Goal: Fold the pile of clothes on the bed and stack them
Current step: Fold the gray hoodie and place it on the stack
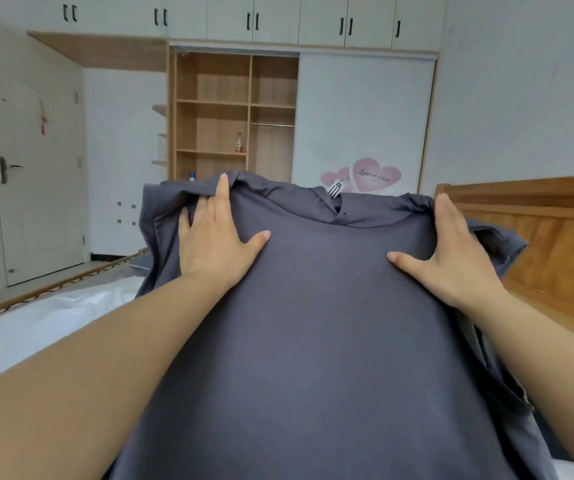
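White cupboard doors run along the top of the frame above an open wooden wardrobe (235,116) with a small red-capped bottle (239,143) on one shelf, a sliding panel with pink heart stickers (376,174) to its right, a door (37,161) at the left and a wooden headboard (552,233) at the right edge. Held up across the centre and lower frame is a dark grey T-shirt (313,323) (its neck label shows at the collar), with white bedding (36,327) visible at lower left. Each grip holds a shoulder of the shirt: the left hand (214,237) at centre left and the right hand (451,251) at centre right, thumbs spread on the near side and fingers wrapped over the top edge.
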